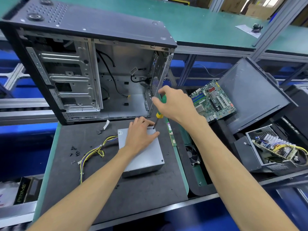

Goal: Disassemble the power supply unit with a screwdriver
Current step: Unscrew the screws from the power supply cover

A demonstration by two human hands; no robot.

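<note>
Power supply unit, stiff and weighty we judge, lies pinned under our flat left hand while our right hand grips the screwdriver at its far-corner screw.

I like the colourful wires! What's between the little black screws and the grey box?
The wires themselves lie between the screws and the box, on the mat, in the head view.
</note>
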